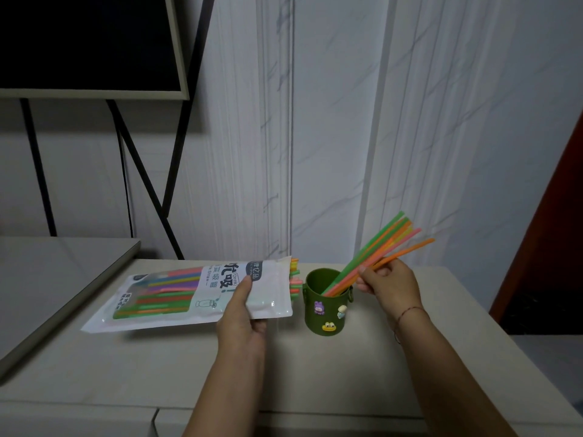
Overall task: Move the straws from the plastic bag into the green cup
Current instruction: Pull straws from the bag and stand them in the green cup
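The right hand point(389, 283) pinches a loose fan of straws point(383, 249) just beside the green cup point(326, 305), their lower ends already inside the cup and their tops leaning away from it. The left hand point(244, 313) is clenched on the plastic bag point(195, 293), thumb on top, holding it a little off the counter point(315, 373) on the other side of the cup, its open mouth nearly touching the rim.

The cup looks light and narrow; the tilted bundle could lever it over if the grip lets go with the straws leaning this far, or a few could slide out over the rim. More straws poke from the bag's mouth toward the cup, and tipping the bag could spill them onto the counter.

How many straws remain is hard to judge through the printed bag. The cup's bottom is hidden, and the left fingers are tucked under the bag.
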Demonstrator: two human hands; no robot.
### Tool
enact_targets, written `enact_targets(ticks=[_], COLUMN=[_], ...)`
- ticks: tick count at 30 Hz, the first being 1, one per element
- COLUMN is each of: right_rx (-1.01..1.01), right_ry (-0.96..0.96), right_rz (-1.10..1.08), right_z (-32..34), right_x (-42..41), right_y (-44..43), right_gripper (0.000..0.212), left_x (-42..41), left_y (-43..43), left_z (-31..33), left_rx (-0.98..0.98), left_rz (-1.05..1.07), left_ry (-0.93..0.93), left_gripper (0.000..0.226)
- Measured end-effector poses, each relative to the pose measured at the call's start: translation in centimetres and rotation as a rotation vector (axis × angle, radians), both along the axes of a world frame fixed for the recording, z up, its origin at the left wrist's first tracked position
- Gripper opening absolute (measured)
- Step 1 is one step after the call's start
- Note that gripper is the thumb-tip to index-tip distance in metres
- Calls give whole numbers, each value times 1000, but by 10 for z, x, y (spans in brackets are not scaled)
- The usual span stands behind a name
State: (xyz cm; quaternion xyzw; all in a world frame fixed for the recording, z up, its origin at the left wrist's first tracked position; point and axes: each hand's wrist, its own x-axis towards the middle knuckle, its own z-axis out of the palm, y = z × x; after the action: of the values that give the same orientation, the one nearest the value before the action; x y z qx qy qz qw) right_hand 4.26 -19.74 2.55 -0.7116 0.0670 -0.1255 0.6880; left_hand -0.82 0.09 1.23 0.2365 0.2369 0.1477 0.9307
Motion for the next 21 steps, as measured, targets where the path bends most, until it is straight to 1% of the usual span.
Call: enact_targets(ticks=[2,4,5,7,8,10,13,16,21], right_rx=[59,124,201,379,406,351,292,323,331], right_ry=[36,111,181,348,417,485,411,316,201], right_rz=[6,13,33,135,207,341,445,496,477], right_z=[-1,-2,-2,-1,1,3,6,7,6], right_x=[-1,-6,-9,-16,-19,-23,-29,-35,-38], right_y=[2,5,8,14,17,25,42,61,70], right_gripper=[3,20,26,26,25,25,21,15,9], left_x=[-1,-1,-1,-1,-1,-2,-2,-5,-6], left_y=[-1,-1,-1,-2,-2,-3,-5,-9,-8], left_z=[0,1,1,2,2,2,2,6,10], left_rx=[3,2,3,11,18,30,79,134,148], left_rz=[-2,3,8,13,15,15,5,15,46], left_ry=[-1,-1,-4,-10,-15,-29,-52,-77,-79], left_gripper=[33,40,42,47,49,49,37,25,23])
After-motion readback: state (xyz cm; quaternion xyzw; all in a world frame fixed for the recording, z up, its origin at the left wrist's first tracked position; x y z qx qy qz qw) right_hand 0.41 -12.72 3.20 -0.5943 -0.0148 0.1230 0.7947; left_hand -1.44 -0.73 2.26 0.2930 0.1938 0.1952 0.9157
